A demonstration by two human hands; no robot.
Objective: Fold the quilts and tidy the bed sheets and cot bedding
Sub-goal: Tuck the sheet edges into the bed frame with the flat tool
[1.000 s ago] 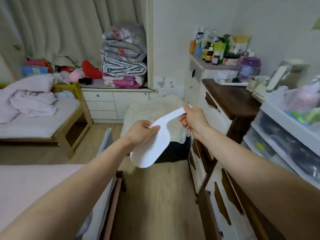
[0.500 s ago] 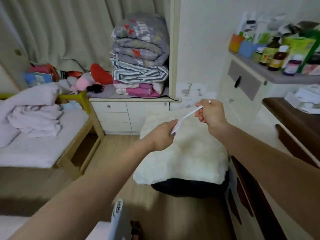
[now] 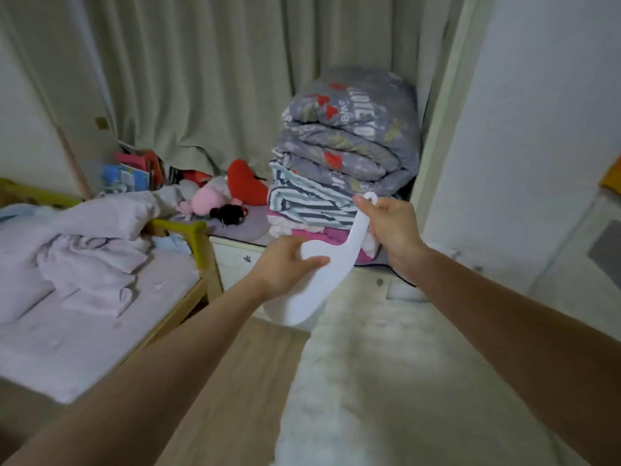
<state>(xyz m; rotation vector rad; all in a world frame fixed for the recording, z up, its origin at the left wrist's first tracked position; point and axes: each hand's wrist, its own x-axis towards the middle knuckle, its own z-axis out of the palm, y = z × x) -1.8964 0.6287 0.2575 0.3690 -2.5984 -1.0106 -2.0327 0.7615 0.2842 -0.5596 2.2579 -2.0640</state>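
Both hands hold a flat white paddle-shaped object (image 3: 322, 280) in front of me. My left hand (image 3: 285, 267) grips its wide rounded end. My right hand (image 3: 389, 227) grips the thin handle near its looped tip. Behind it a stack of folded quilts (image 3: 346, 153) sits on a low white drawer unit (image 3: 235, 260); the top ones are grey with red hearts, then a striped one, then pink. A crumpled lilac quilt (image 3: 87, 243) lies loose on the cot mattress (image 3: 67, 341) at the left.
The cot has a yellow-green wooden rail (image 3: 198, 237). Plush toys (image 3: 218, 203) and books (image 3: 131, 173) lie on the drawer unit under beige curtains (image 3: 201, 79). A fluffy white cover (image 3: 386, 381) lies ahead on the right, with wooden floor (image 3: 242, 381) between it and the cot.
The view has moved closer to the quilt stack and turned left, so the dresser with bottles has left the frame. The white object has turned from edge-on to face-on between my hands.
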